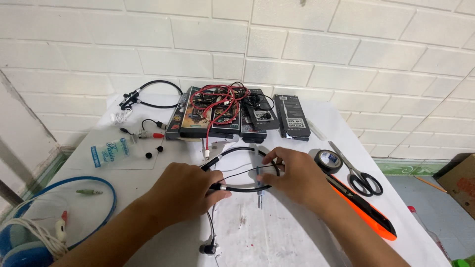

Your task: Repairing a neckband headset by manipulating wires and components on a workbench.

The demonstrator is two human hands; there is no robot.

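Observation:
A black neckband headset (236, 153) lies curved on the white table (297, 237) in front of me. My left hand (185, 193) grips its left arm near a silver collar. On the band's right side my right hand (296, 175) pinches it along with a thin black wire stretched between the two hands. One black earbud (209, 248) dangles on its wire toward the table's near edge. A small grey plug sits just below the band between my hands.
Several dark boxes (292, 117) topped with tangled red and black wires (220, 99) line the back. Black tape roll (328, 160), scissors (360, 175) and an orange cutter (366, 210) lie right. At left are a clear bottle (111, 150), another neckband (153, 94), a blue headband (96, 198) and white earphones (60, 228).

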